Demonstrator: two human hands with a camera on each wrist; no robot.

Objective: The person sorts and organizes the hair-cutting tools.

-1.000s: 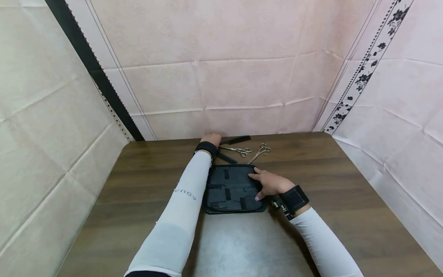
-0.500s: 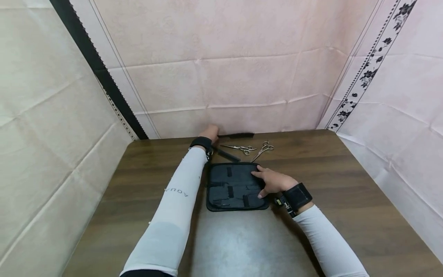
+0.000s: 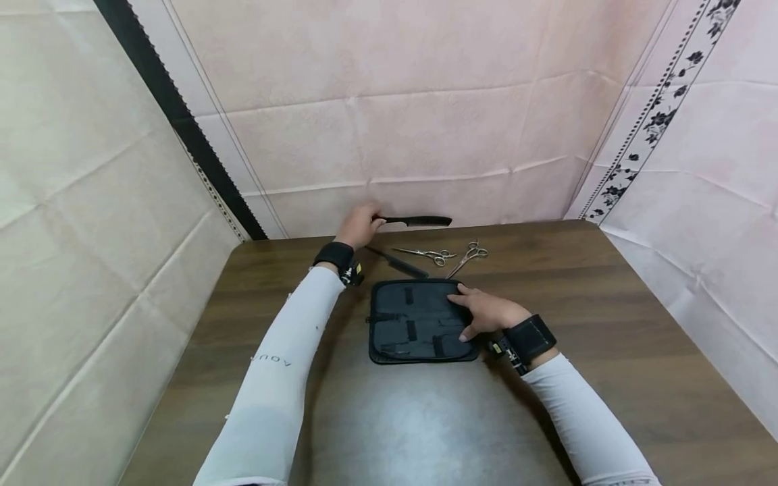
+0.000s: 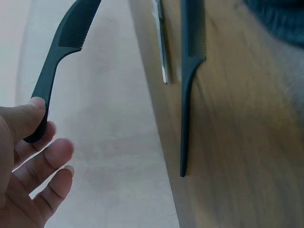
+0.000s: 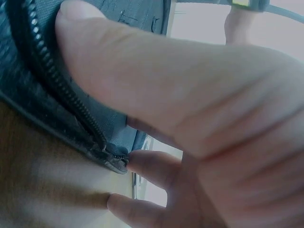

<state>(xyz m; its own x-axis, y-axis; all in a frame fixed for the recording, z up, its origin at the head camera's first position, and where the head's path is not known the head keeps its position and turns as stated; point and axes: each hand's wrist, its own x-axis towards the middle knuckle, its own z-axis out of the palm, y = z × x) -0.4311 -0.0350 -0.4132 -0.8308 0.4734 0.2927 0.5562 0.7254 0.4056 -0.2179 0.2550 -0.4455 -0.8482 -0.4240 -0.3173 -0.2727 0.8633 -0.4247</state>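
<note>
My left hand (image 3: 358, 226) holds a black comb (image 3: 425, 221) at the far edge of the table, above the surface. In the left wrist view, the thumb and index finger pinch the end of its handle while the other fingers spread loosely. A black zip case (image 3: 419, 337) with elastic loops lies on the table in front of me. My right hand (image 3: 489, 314) rests on the right side of this case with its fingers spread. In the right wrist view, the thumb lies over the fabric inside the zip (image 5: 52, 76), and one fingertip touches the corner.
A black tail comb (image 3: 407, 268) lies just behind the case, its thin handle pointing left. Beside it are two pairs of silver scissors, one pair (image 3: 428, 255) flat across and another pair (image 3: 467, 259) slanted. A cloth-covered wall (image 3: 462, 135) rises behind the wooden table (image 3: 608, 324).
My left hand has lifted the comb off the table and drawn it up and slightly left, uncovering the tail comb's handle. My right hand has stayed on the case.
</note>
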